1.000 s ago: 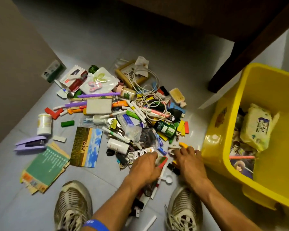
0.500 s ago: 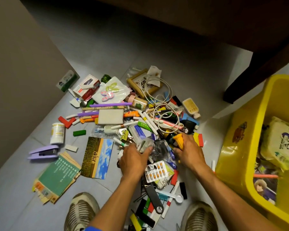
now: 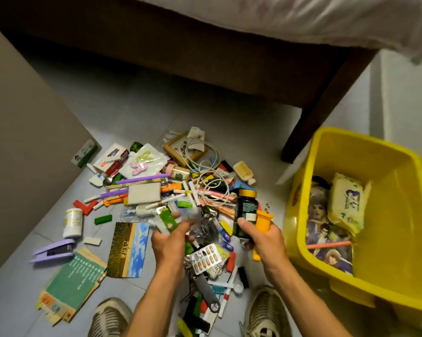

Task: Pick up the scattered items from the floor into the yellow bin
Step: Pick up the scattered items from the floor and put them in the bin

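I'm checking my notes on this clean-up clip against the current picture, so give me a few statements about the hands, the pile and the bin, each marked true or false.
1. The right hand grips a dark green bottle with a gold cap. True.
2. The yellow bin holds nothing yet. False: a pack of wipes and a pink pen already lie in it.
3. The left hand holds items from the pile, among them a green and white piece. True.
4. The purple stapler lies inside the bin. False: it is on the floor at the left, beside a green booklet.
5. A blister pack of capsules lies on the floor between the two forearms. True.
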A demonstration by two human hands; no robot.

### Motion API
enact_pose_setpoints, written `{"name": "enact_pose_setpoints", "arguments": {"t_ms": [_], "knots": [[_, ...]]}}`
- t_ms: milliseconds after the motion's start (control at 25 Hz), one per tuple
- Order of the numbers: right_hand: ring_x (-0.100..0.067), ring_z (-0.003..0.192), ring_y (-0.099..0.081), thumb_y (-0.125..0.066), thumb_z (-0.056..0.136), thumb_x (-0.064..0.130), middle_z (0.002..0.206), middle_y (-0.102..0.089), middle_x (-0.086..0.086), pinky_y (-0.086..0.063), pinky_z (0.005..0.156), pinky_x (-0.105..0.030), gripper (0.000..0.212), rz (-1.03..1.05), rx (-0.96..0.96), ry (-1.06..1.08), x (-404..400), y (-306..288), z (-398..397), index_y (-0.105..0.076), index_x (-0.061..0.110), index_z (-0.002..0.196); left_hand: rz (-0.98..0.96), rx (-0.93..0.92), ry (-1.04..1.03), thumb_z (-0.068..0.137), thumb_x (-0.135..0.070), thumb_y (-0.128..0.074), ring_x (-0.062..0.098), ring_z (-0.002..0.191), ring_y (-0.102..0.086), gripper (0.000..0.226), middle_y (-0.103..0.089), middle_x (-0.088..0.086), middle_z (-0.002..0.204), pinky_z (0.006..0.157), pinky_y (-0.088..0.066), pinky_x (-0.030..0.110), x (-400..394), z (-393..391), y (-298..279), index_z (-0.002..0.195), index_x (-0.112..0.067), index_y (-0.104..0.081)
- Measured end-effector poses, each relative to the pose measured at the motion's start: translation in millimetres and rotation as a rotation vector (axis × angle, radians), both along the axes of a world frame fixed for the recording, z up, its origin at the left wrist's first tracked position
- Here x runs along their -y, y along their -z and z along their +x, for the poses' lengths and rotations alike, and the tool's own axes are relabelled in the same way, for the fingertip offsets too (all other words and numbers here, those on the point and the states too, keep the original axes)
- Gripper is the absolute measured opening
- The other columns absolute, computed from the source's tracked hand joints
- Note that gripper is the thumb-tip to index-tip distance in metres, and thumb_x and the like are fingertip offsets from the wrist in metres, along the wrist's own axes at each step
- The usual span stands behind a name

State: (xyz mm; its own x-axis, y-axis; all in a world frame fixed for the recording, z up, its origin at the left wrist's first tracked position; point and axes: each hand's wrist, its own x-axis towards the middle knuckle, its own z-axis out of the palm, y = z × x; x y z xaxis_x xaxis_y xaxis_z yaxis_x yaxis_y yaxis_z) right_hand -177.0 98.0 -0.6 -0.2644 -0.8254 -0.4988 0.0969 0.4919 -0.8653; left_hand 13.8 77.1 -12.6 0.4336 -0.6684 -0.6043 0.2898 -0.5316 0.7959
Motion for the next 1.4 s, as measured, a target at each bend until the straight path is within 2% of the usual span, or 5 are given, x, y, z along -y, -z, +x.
{"name": "enact_pose_setpoints", "arguments": {"t_ms": [240, 440, 600, 920, 1400], "knots": [[-0.013, 0.039, -0.052, -0.073, 0.075, 0.041, 0.061, -0.067, -0.006, -0.047, 0.047, -0.020, 0.030, -0.052, 0.578, 0.456, -50.3, -107.1, -76.6, -0.067, 0.012, 0.082, -0.088, -0.418, 0.409, 0.079, -0.015, -0.076, 0.013, 0.057, -0.064, 0.025, -0.073, 0.017, 0.092, 0.051, -0.052, 0.026, -3.8, -119.0, -120.6, 0.100, -0.009, -0.065], [-0.036, 0.117, -0.060, -0.045, 0.082, 0.076, 0.125, -0.061, -0.021, -0.041, 0.105, -0.054, 0.092, -0.128, 0.819, 0.478, -60.3, -134.6, -117.4, -0.041, 0.005, 0.140, -0.065, -0.417, 0.834, 0.089, -0.073, -0.034, 0.017, 0.094, -0.061, 0.062, -0.063, 0.003, 0.110, 0.077, -0.053, 0.033, -3.7, -182.7, -159.0, 0.135, -0.032, -0.046], [-0.036, 0.140, -0.036, -0.042, 0.091, 0.066, 0.156, -0.031, -0.019, -0.031, 0.115, -0.049, 0.089, 0.048, 0.725, 0.373, -45.6, -101.3, -90.0, -0.022, 0.005, 0.153, 0.005, -0.090, 0.574, 0.099, -0.052, -0.040, 0.021, 0.099, -0.058, 0.044, -0.060, 0.003, 0.108, 0.088, -0.048, 0.037, -13.3, -130.0, -95.4, 0.123, -0.021, -0.058], [-0.029, 0.090, -0.074, -0.056, 0.096, 0.033, 0.103, -0.076, -0.008, -0.060, 0.074, -0.039, 0.030, 0.314, 0.463, -0.027, -1.1, 17.9, -2.3, -0.064, 0.011, 0.114, 0.259, 0.438, 0.400, 0.085, -0.028, -0.068, 0.019, 0.082, -0.065, 0.030, -0.064, -0.003, 0.096, 0.074, -0.058, 0.039, -7.4, -17.5, 45.8, 0.109, -0.029, -0.050], [-0.019, 0.092, -0.068, -0.073, 0.085, 0.028, 0.105, -0.069, -0.002, -0.057, 0.079, -0.037, 0.036, 0.276, 0.063, -0.096, 47.8, 103.8, 48.3, -0.061, 0.022, 0.118, 0.059, 0.101, 0.385, 0.086, -0.016, -0.071, 0.019, 0.081, -0.068, 0.016, -0.072, 0.002, 0.082, 0.070, -0.053, 0.029, 11.4, 0.9, 81.8, 0.073, -0.021, -0.063]]}}
